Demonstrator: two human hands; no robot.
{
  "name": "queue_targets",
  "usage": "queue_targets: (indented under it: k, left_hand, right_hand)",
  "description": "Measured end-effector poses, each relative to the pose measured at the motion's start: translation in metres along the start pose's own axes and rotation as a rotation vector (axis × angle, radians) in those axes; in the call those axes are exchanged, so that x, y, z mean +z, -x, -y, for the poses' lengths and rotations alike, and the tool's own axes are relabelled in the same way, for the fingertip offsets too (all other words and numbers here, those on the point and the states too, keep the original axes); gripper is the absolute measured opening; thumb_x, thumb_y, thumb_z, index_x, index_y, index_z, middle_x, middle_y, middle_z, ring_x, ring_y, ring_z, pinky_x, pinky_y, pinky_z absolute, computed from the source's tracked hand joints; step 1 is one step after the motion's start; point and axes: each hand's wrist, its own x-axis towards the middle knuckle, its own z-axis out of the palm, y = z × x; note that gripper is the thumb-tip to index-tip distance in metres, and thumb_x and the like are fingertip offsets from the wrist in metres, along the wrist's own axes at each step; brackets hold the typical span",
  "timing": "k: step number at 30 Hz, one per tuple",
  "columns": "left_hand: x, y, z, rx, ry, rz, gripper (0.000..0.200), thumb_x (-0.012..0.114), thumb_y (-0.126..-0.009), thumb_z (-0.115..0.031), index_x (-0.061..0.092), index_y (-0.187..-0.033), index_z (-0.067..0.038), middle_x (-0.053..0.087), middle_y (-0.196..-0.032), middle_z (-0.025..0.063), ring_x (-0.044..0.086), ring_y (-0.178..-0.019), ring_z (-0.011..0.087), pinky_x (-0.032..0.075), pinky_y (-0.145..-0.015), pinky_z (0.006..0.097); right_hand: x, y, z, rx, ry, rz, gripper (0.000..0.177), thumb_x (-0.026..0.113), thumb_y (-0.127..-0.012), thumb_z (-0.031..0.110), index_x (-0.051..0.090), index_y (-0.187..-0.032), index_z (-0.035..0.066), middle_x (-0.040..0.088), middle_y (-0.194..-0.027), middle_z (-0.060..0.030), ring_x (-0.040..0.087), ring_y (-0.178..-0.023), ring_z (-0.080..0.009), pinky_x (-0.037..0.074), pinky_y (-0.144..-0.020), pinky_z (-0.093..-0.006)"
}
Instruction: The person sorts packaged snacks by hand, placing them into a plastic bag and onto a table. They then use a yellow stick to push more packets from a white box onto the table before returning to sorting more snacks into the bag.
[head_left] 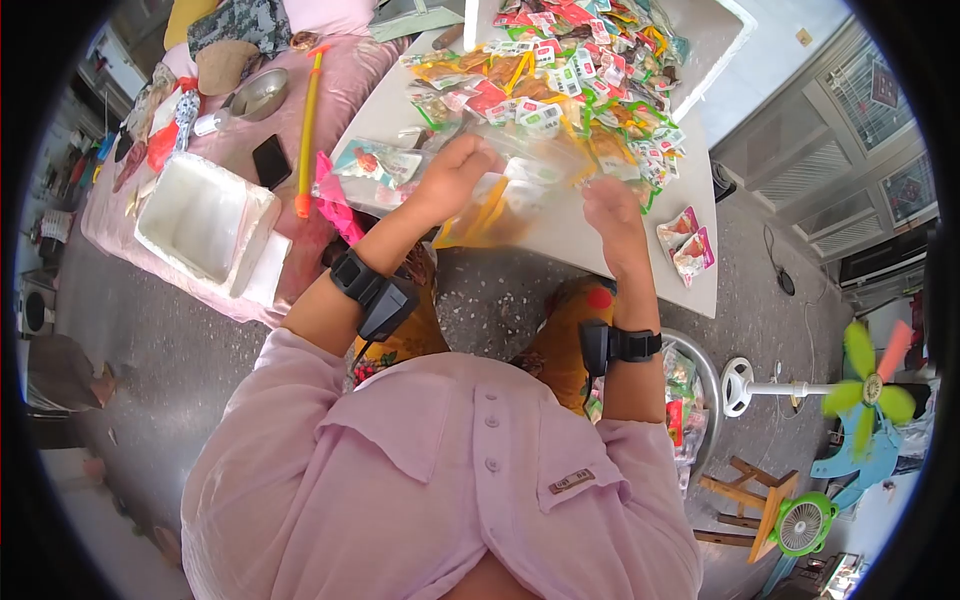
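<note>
A clear plastic bag (545, 160) stretches between my two hands above the near edge of the white table (560, 240). My left hand (458, 178) is closed on its left side, fingers curled. At the opposite side my right hand (611, 208) pinches the edge, slightly blurred. Yellow-and-clear food packets (487, 215) show at the bag's lower part, smeared by motion. Just beyond lies a large heap of small colourful food packets (560, 85), spilling from a white foam box (715, 65). Left of my left hand rests a pale blue packet (378, 163).
Two pink-and-white packets (687, 245) lie at the table's right corner. A metal basin (708, 400) of packets stands on the floor by my right side. Leftward, a pink-covered bed (330, 90) holds a foam box (200, 225), a phone (270, 162) and a yellow stick (308, 135).
</note>
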Motion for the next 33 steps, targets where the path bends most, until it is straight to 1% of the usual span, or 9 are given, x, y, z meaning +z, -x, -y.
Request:
queue_targets:
  k: [4, 10, 13, 16, 19, 25, 28, 31, 33]
  left_hand:
    - [0.013, 0.013, -0.005, -0.219, 0.412, 0.065, 0.013, 0.042, -0.083, -0.014, 0.049, -0.08, -0.003, 0.052, -0.079, 0.0033, 0.046, -0.077, 0.01, 0.037, -0.073, 0.0248]
    - [0.016, 0.021, 0.003, -0.329, 0.622, 0.126, 0.013, 0.045, -0.082, -0.016, 0.049, -0.087, -0.004, 0.053, -0.084, 0.0039, 0.047, -0.085, 0.0121, 0.038, -0.077, 0.0271]
    - [0.025, 0.029, -0.002, -0.348, 0.627, 0.103, 0.015, 0.046, -0.081, -0.016, 0.048, -0.091, -0.004, 0.053, -0.089, 0.0041, 0.048, -0.087, 0.0134, 0.039, -0.077, 0.0286]
    - [0.024, 0.034, 0.001, -0.335, 0.567, 0.228, 0.025, 0.046, -0.081, -0.023, 0.049, -0.093, -0.001, 0.052, -0.087, 0.0028, 0.046, -0.084, 0.0096, 0.037, -0.073, 0.0235]
    - [0.021, 0.034, 0.012, -0.377, 0.569, 0.285, 0.024, 0.046, -0.081, -0.023, 0.049, -0.092, -0.002, 0.051, -0.083, 0.001, 0.045, -0.08, 0.0079, 0.037, -0.071, 0.0222]
    - [0.027, 0.031, 0.0, -0.289, 0.462, 0.17, 0.016, 0.046, -0.083, -0.022, 0.05, -0.085, -0.006, 0.049, -0.076, -0.0028, 0.042, -0.068, 0.0034, 0.035, -0.059, 0.0185]
    - [0.028, 0.025, -0.014, -0.4, 0.41, 0.208, 0.016, 0.046, -0.083, -0.022, 0.05, -0.084, -0.007, 0.048, -0.075, -0.0039, 0.041, -0.067, 0.0026, 0.034, -0.059, 0.0171]
    - [0.038, 0.019, 0.009, -0.333, 0.457, 0.19, 0.015, 0.046, -0.083, -0.02, 0.051, -0.083, -0.006, 0.047, -0.073, -0.0045, 0.039, -0.067, 0.0024, 0.033, -0.059, 0.0171]
    - [0.042, 0.023, 0.005, -0.21, 0.368, 0.156, 0.015, 0.045, -0.083, -0.019, 0.051, -0.084, -0.005, 0.046, -0.072, -0.0046, 0.04, -0.065, 0.0023, 0.034, -0.057, 0.0161]
  right_hand:
    - [0.011, 0.008, 0.0, 0.155, -0.246, 0.11, 0.026, 0.052, -0.077, 0.011, 0.046, -0.101, 0.002, 0.053, -0.092, -0.005, 0.05, -0.082, -0.0137, 0.041, -0.075, -0.028]
    - [0.02, 0.014, -0.004, 0.028, -0.44, 0.0, 0.01, 0.045, -0.08, 0.005, 0.05, -0.087, -0.001, 0.055, -0.083, -0.0083, 0.053, -0.077, -0.0154, 0.043, -0.072, -0.0318]
    - [0.021, 0.011, -0.001, 0.04, -0.403, -0.032, 0.008, 0.045, -0.08, 0.006, 0.05, -0.085, 0.0, 0.056, -0.082, -0.009, 0.054, -0.078, -0.0169, 0.044, -0.071, -0.0317]
    - [0.019, 0.012, 0.011, 0.055, -0.464, 0.017, 0.007, 0.045, -0.08, 0.005, 0.05, -0.083, 0.0, 0.056, -0.081, -0.0096, 0.054, -0.077, -0.0184, 0.044, -0.072, -0.0314]
    - [0.018, 0.018, 0.026, 0.069, -0.592, -0.003, 0.007, 0.046, -0.079, 0.005, 0.049, -0.082, 0.0, 0.056, -0.081, -0.0107, 0.055, -0.076, -0.0192, 0.043, -0.074, -0.0319]
    - [-0.003, 0.025, 0.027, -0.018, -0.225, -0.103, 0.007, 0.047, -0.079, 0.005, 0.05, -0.084, 0.002, 0.058, -0.079, -0.0088, 0.053, -0.071, -0.013, 0.04, -0.062, -0.0235]
    - [-0.001, 0.026, 0.035, -0.082, -0.089, -0.133, 0.006, 0.048, -0.079, 0.006, 0.051, -0.083, 0.003, 0.059, -0.078, -0.0067, 0.049, -0.065, -0.0083, 0.037, -0.058, -0.0201]
    - [-0.011, 0.024, 0.031, -0.125, 0.068, -0.097, 0.006, 0.049, -0.078, 0.008, 0.05, -0.081, 0.003, 0.058, -0.077, -0.0054, 0.047, -0.064, -0.0069, 0.037, -0.059, -0.02]
    - [-0.02, 0.027, 0.031, -0.159, 0.182, -0.032, 0.006, 0.05, -0.078, 0.008, 0.05, -0.082, 0.003, 0.056, -0.076, -0.0035, 0.047, -0.064, -0.0068, 0.038, -0.059, -0.02]
